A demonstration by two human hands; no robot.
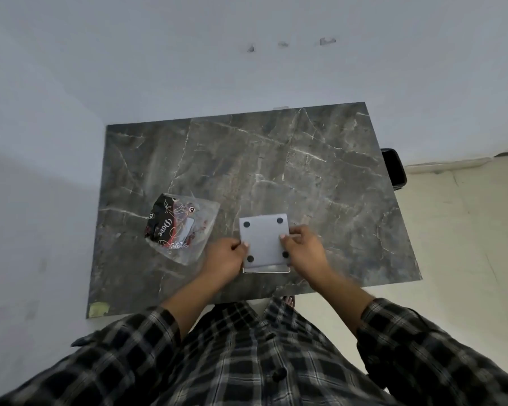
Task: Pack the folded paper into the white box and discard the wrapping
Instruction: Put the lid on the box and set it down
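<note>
Left hand [226, 254] and right hand [304, 249] pinch opposite edges of the white box [264, 240], seemingly light and rigid, best gripped at its sides.

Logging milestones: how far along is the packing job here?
Looks done: plastic wrapping with black-and-red print lies loose on the dark marble table, apart from both hands. In hand: left hand and right hand grip the white square box with four dark dots. Left: discarding wrapping. Whether the paper is inside can't be seen.
</note>
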